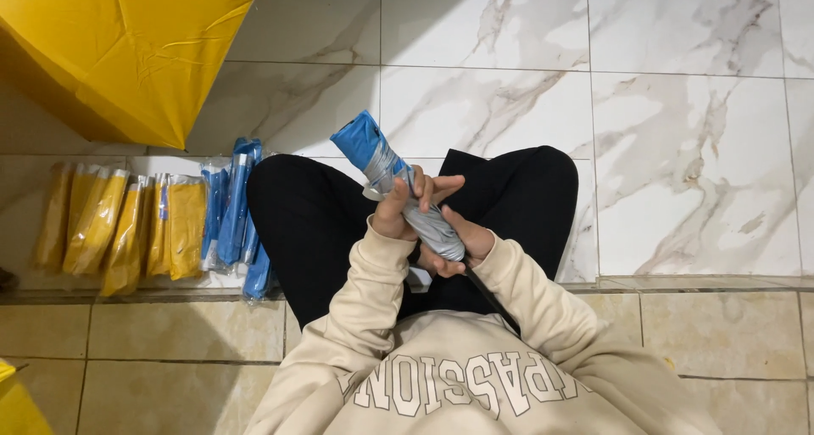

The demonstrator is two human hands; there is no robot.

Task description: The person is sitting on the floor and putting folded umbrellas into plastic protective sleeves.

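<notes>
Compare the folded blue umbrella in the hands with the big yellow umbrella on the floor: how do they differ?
The folded blue umbrella is closed and rolled into a slim bundle; the yellow umbrella is spread open. The blue one is gripped by the left hand and right hand above the lap; the yellow one rests on the floor, untouched. Both have fabric canopies.

Yellow packs (127,231): clear-wrapped long bundles in a row on the floor, left.
Blue packs (236,214): clear-wrapped, just right of the yellow ones.
</notes>
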